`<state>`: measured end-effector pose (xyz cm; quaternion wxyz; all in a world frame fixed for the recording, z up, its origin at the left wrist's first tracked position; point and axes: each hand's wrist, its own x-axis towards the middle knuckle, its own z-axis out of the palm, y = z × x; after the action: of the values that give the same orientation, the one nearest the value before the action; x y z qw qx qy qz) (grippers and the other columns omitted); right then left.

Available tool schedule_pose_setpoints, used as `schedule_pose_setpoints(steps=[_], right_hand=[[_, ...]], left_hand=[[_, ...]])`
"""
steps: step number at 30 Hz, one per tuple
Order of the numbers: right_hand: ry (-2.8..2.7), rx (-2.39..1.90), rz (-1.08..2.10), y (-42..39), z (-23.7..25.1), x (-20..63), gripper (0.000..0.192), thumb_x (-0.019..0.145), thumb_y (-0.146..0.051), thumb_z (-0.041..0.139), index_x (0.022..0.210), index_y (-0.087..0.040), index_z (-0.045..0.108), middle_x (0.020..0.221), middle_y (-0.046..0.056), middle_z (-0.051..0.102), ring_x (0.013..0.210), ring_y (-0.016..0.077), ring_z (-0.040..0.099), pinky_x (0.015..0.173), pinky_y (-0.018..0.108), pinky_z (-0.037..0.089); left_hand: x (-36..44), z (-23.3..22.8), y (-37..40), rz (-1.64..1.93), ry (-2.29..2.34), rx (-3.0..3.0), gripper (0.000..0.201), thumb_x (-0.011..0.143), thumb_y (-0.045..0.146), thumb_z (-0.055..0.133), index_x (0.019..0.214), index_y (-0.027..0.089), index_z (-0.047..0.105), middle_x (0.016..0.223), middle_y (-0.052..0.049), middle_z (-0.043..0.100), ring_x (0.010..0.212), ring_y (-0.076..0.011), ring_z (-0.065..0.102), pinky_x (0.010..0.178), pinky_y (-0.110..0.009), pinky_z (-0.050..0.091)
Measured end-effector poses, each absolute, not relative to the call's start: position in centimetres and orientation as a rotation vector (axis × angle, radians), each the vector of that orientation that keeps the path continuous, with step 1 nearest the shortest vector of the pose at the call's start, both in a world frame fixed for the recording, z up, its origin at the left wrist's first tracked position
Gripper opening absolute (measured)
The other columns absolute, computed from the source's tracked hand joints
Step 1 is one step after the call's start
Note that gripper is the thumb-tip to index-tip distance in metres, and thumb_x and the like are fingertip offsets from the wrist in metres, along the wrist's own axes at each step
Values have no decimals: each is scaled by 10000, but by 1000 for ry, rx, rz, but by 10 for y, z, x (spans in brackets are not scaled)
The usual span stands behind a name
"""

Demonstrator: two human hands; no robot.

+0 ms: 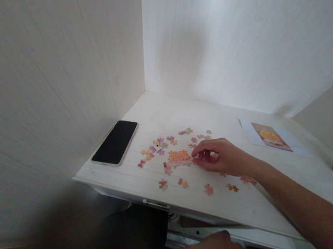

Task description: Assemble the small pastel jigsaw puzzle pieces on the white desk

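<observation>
Head view: right hand (pixel 222 158), fingers curled, touches joined puzzle cluster (pixel 178 157) at centre; one phone (pixel 115 142) left; left hand hidden.

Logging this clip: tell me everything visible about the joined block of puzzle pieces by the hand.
The joined block is a small flat patch of interlocked orange and pink pieces, apparently cardboard, lying on the white table among loose pieces. The right hand rests with its fingertips at the block's right edge. The picture on it is too blurred to read.
</observation>
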<state>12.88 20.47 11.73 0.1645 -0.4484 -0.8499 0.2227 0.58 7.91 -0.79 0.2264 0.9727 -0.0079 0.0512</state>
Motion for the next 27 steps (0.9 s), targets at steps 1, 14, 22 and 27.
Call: schedule_pose_setpoints(steps=[1,14,22,27], right_hand=[[-2431,-1285,635,204,118,128,190,808,-210,610,964,-208,718,786,24,695,651,114,576,633,244,480],[-2479,-1294,600,206,122,129,142,807,-257,647,919,-207,718,755,8,681,638,108,563,636,244,452],[-2338,-1287,844,208,124,134,189,771,-240,687,952,-187,700,836,34,723,699,135,622,678,276,510],[-2163,-1161,1007,209,117,134,146,790,-246,684,920,-179,691,870,43,719,754,137,649,720,287,536]], left_hand=[[4,-5,80,202,-31,2694,54,815,263,671,778,236,644,640,5,673,577,-167,639,423,-285,278],[-18,51,95,434,-100,2743,109,863,229,609,968,250,631,776,7,654,601,-153,610,435,-270,323],[-35,104,105,545,10,2711,124,938,232,534,1000,185,632,814,-2,649,713,-145,609,586,-273,457],[-55,111,130,986,359,2504,204,924,160,492,1026,150,668,905,-46,690,827,-140,627,772,-270,504]])
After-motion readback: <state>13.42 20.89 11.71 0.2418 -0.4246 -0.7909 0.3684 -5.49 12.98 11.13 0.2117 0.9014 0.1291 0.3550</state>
